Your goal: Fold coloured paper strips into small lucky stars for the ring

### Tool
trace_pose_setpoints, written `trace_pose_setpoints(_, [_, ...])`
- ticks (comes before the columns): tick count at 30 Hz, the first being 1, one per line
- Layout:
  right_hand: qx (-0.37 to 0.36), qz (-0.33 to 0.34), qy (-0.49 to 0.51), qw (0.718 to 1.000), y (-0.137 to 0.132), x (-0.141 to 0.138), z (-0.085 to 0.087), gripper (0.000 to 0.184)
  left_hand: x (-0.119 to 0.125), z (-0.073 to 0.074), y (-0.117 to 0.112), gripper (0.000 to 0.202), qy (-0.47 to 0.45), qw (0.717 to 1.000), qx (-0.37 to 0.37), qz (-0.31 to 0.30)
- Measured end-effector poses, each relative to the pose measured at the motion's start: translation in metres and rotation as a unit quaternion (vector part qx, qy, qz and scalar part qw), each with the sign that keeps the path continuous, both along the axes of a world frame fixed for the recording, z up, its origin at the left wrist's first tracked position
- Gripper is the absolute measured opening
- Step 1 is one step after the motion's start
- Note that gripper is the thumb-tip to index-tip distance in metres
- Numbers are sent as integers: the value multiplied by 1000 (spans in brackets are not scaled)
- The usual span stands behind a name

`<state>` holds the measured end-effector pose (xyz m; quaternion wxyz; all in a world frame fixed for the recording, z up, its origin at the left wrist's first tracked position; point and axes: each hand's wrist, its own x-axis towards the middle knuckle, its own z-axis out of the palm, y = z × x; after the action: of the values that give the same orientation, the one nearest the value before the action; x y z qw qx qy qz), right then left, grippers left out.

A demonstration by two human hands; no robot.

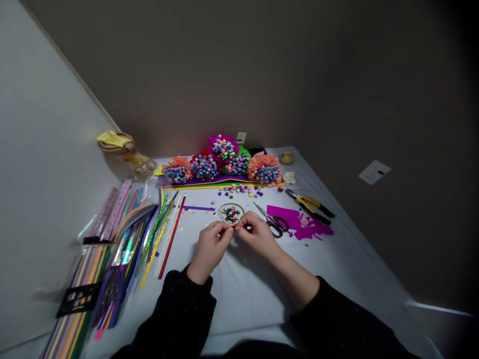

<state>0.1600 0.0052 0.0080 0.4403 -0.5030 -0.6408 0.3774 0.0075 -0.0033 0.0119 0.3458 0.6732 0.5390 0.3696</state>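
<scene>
My left hand (211,246) and my right hand (259,235) meet above the white table (247,299), their thumbs and fingertips pinched together. Between the fingertips shows a tiny reddish bit, too small to name. Just beyond them stands a small round dish (220,213) with shiny multicoloured paper stars (231,214) in it. Black-handled scissors (275,224) lie to the right of my right hand. A torn magenta sheet (283,217) lies beside them. Left of my left hand are a red paper strip (172,238) and glittery yellow (157,239) and green strips (154,229).
Several paper flowers (204,165) filled with stars line the back, with loose pastel stars (239,190) before them. Yellow-and-black pliers (310,204) lie at right. Packs of paper strips (80,304) fill the left side. A basket-like container (119,143) stands at back left.
</scene>
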Motion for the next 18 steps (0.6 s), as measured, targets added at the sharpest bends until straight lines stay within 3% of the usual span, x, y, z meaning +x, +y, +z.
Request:
trace_pose_setpoints(6, [-17,8,15,1000,0,1,-1,8,0,0,1,17,-11,1000,-21,3])
trace_pose_setpoints(11, [-95,9,80,992,0,-1,-8,10,1,1,0,16,-22,999,-25,9])
trace_pose_setpoints(18, [-242,64,251,935,2,0,-6,27,1,0,0,18,-44,998,-48,2])
